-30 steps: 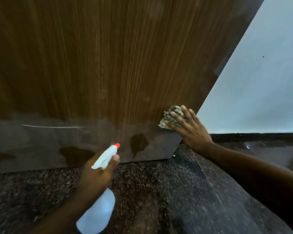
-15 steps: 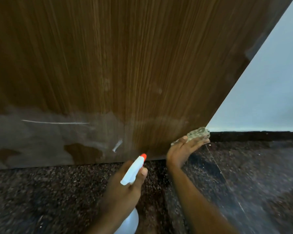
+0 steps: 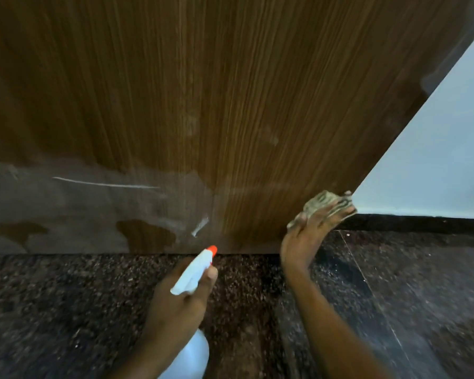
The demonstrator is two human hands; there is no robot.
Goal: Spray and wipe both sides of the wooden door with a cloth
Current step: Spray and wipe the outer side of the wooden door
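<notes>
The wooden door (image 3: 230, 91) fills the upper view, brown with vertical grain; its lower left band looks grey and dusty with a few dark wet patches and a pale scratch. My right hand (image 3: 304, 236) holds a crumpled patterned cloth (image 3: 326, 202) at the door's bottom right corner, by its edge. My left hand (image 3: 181, 299) grips a white spray bottle (image 3: 195, 274) with an orange nozzle that points up at the door's bottom edge. The bottle's body is partly hidden below my hand.
Dark speckled stone floor (image 3: 66, 310) runs under the door and toward me. A pale wall (image 3: 435, 149) with a black skirting strip (image 3: 422, 222) stands to the right of the door's edge.
My right hand slid the cloth down and right from the door face to its bottom corner, turning palm-side toward me. The left hand with the bottle shifted right; the view moved closer.
</notes>
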